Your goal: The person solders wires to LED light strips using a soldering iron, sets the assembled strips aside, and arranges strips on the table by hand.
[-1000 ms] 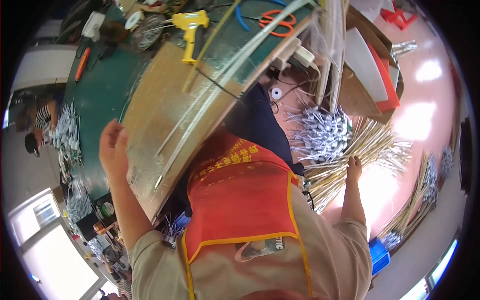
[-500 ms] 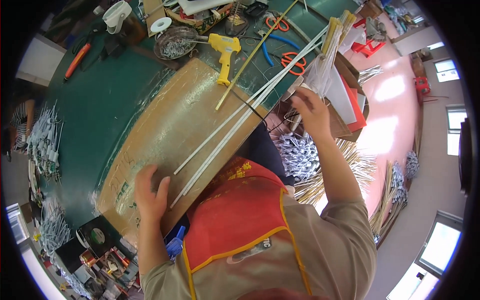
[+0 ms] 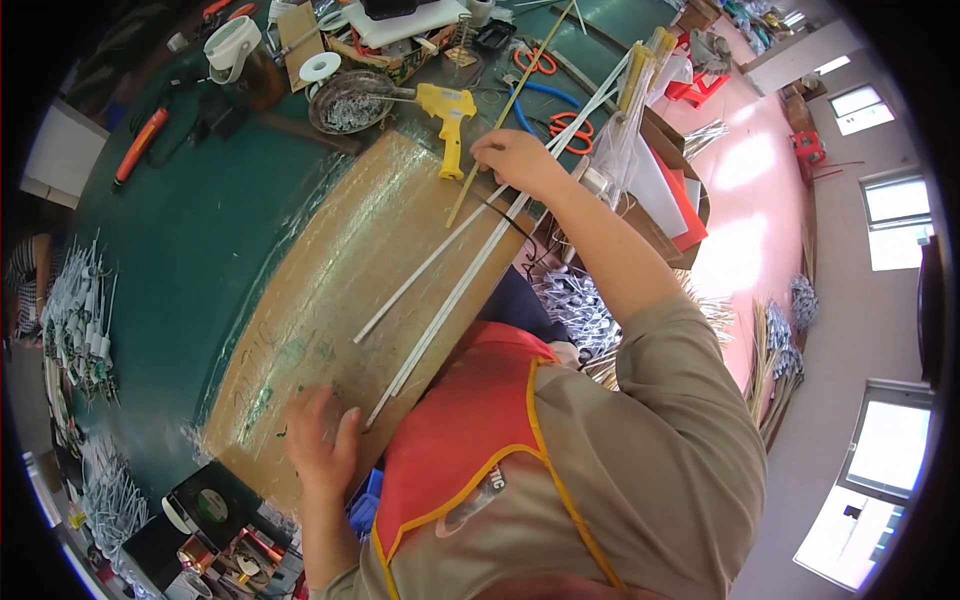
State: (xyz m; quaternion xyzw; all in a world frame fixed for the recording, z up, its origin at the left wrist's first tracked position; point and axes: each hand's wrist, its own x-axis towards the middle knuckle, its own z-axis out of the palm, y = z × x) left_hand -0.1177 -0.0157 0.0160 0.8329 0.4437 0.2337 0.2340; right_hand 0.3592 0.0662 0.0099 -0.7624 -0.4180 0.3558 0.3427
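Note:
My right hand [image 3: 515, 162] reaches across the white rods, its fingers closed on a thin yellow stick [image 3: 458, 208] just beside the glue gun's handle. The glue gun [image 3: 447, 108] is yellow and lies at the far edge of a tape-covered cardboard sheet [image 3: 330, 290]. Several slim white rods [image 3: 455, 292] lie slantwise over the sheet, passing under my right hand and wrist. At the sheet's near left part, my left hand [image 3: 322, 440] is open, thumb and fingers apart, holding nothing. The rods' lower ends are close to its thumb.
Beyond the sheet are a metal pan [image 3: 350, 103] of small silvery pieces, a white tape roll [image 3: 320, 67] and orange-handled scissors [image 3: 572, 133]. An orange-red tool [image 3: 141, 146] lies on the green table [image 3: 190, 240]. An open carton [image 3: 668, 140] stands at the right.
My right hand has moved left from beside the carton and closed on the yellow stick. My left hand stays open near the rods' lower ends. The whole view has shifted slightly.

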